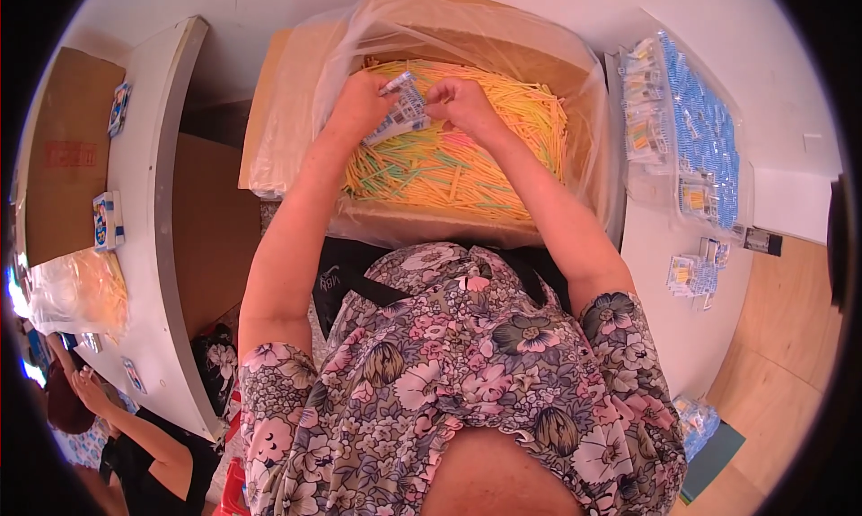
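Over a big open cardboard box (437, 212) lined with clear plastic, both my hands work on a small clear plastic packet (403, 112) with blue and white print. My left hand (361, 105) is closed on its left side, holding it tilted. The fingers of my right hand (464, 105) are pinched together at the packet's right edge; whether anything else is between the fingertips is hidden. Below the packet, thin sticks (467, 176) in yellow, orange, green and pink lie in a loose heap that fills the box.
To the right stands a clear bin (669, 121) of blue-and-white packets, with a small pile of packets (691, 275) nearer me. At left are a white table (144, 273), a cardboard carton (67, 148) and a plastic bag (79, 291). Another person's hand (90, 392) shows at lower left.
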A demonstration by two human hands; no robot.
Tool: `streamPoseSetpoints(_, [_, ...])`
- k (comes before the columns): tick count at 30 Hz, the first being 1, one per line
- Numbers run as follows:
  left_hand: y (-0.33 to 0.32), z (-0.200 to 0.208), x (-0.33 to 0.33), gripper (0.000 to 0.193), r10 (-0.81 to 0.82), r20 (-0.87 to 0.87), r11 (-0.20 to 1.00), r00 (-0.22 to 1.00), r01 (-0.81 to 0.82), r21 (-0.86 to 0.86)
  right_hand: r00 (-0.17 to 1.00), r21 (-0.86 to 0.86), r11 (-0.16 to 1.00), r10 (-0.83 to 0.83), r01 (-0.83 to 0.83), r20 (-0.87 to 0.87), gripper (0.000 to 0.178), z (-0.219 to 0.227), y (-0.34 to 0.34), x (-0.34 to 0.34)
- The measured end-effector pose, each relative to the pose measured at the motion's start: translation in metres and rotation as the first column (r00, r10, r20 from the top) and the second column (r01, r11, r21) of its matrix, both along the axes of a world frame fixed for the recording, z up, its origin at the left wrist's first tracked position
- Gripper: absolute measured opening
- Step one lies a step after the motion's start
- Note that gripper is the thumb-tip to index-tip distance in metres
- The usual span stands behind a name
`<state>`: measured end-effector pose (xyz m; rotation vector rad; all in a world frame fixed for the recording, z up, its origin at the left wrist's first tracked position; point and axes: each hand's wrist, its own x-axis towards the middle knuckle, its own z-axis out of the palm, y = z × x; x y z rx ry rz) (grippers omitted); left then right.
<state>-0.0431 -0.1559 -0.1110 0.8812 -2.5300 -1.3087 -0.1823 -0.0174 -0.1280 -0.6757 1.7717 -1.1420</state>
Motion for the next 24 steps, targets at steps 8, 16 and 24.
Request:
streamPoseSetpoints(8, [0.012,0.011,-0.001,0.017,0.043,-0.137,0.996,0.990,-0.052,-0.066,0.872,0.098,0.988,0.148,-0.116,-0.466,0.022,-0.012,-0.024,0.003])
streamPoseSetpoints(16, [0.015,0.014,-0.001,0.016,0.066,-0.296,0.994,0.953,-0.035,0.108,0.882,-0.227,0.970,-0.027,-0.091,-0.471,0.020,0.041,-0.008,-0.020])
streamPoseSetpoints(24, [0.046,0.058,-0.014,0.022,-0.137,-0.401,0.831,0.906,0.325,0.452,0.843,-0.163,0.954,0.132,-0.251,-0.522,0.016,0.100,0.047,-0.023])
